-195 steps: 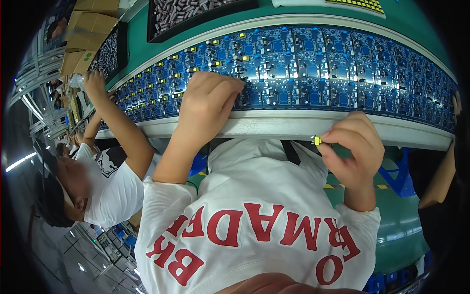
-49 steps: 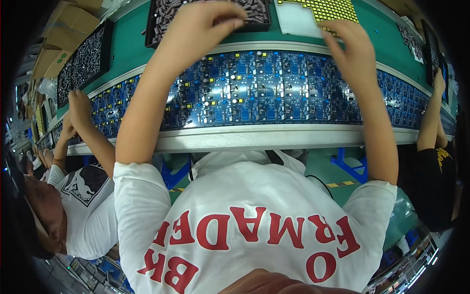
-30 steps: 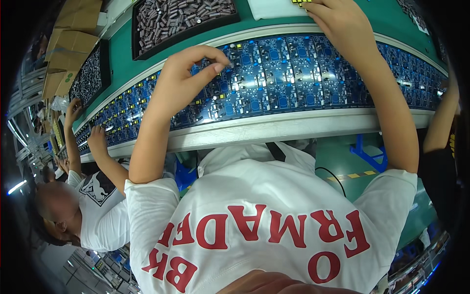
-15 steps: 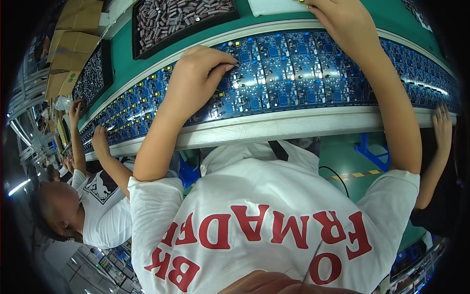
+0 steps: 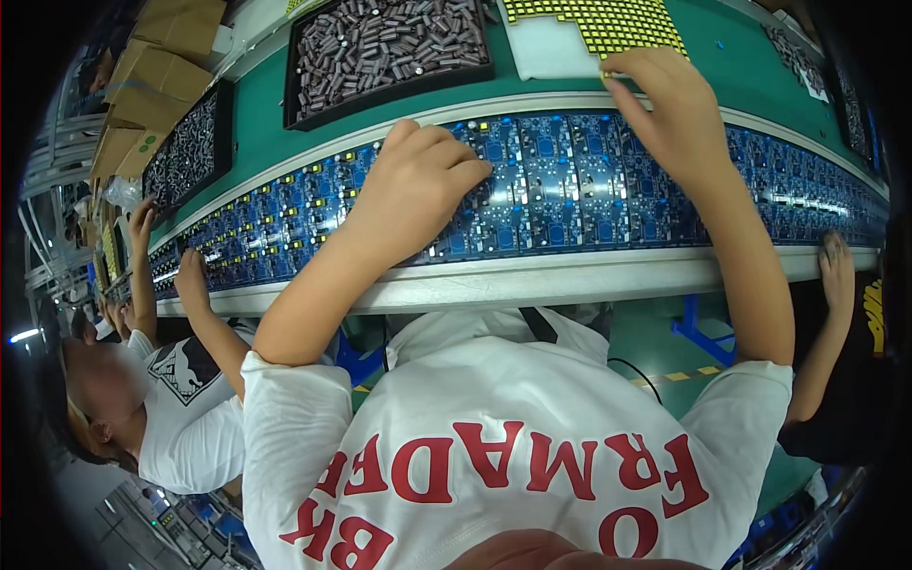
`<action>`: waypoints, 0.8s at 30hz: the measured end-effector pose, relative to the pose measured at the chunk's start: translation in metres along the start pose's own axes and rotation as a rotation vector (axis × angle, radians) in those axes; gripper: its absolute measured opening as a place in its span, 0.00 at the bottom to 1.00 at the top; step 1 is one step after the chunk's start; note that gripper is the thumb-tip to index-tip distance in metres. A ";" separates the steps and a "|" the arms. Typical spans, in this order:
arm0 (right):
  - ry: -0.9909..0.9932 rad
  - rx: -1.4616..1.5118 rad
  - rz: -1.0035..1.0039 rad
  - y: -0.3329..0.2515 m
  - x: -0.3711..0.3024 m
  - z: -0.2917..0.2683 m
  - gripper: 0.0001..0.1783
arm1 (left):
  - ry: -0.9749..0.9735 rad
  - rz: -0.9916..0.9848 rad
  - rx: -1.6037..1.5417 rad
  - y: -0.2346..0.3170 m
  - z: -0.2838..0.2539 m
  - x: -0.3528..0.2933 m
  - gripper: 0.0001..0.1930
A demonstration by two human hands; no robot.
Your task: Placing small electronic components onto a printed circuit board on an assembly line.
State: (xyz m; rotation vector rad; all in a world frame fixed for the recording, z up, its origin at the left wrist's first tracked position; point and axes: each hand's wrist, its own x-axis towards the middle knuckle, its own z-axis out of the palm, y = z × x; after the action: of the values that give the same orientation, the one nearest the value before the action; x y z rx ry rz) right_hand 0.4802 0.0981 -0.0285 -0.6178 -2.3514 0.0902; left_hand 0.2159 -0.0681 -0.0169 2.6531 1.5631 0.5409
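My left hand (image 5: 418, 190) rests over the row of blue circuit boards (image 5: 556, 195), its fingers curled and its thumb and forefinger together; whatever they pinch is hidden. My right hand (image 5: 674, 114) reaches across the boards to the near edge of a white sheet (image 5: 551, 57). Rows of small yellow-and-black components (image 5: 632, 27) cover part of that sheet. The right thumb and forefinger close on what looks like one small yellow component (image 5: 603, 74). Similar yellow parts sit on the boards to the left of my left hand.
Behind the boards a black tray (image 5: 294, 116) holds many brown cylindrical parts. Another dark tray (image 5: 228, 142) of small parts stands farther left. A pale metal rail (image 5: 532, 283) runs along the front. Co-workers' hands are at the line on the left (image 5: 190, 275) and right (image 5: 836, 266).
The view has shifted, so the line appears lower and more of the yellow components shows. My left fingers look more curled, staying near the same boards. My right hand remains near the sheet.
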 end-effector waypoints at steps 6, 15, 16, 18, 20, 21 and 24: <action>-0.146 0.242 0.067 -0.063 0.005 0.014 0.09 | 0.234 -0.226 -0.081 -0.052 -0.022 0.029 0.12; -0.347 0.319 -0.002 -0.094 0.007 0.042 0.03 | 0.071 -0.427 -0.026 -0.118 -0.011 0.067 0.12; -0.338 0.319 -0.005 -0.096 0.007 0.042 0.03 | 0.076 -0.435 -0.031 -0.123 -0.006 0.065 0.12; -0.349 0.313 0.008 -0.098 0.007 0.042 0.03 | 0.086 -0.355 -0.113 -0.125 -0.003 0.065 0.12; -0.357 0.307 0.024 -0.099 0.007 0.043 0.03 | 0.091 -0.339 -0.111 -0.122 -0.005 0.062 0.11; -0.354 0.304 0.027 -0.098 0.007 0.044 0.03 | 0.071 -0.354 0.016 -0.118 -0.008 0.061 0.10; -0.337 0.287 -0.001 -0.098 0.008 0.045 0.02 | 0.007 -0.430 0.173 -0.105 -0.016 0.062 0.08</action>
State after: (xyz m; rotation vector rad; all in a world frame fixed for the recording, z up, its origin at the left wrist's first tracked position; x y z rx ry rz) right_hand 0.4063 0.0202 -0.0351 -0.4887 -2.5912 0.5603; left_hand 0.1491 0.0349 -0.0035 2.3050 2.1858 0.4057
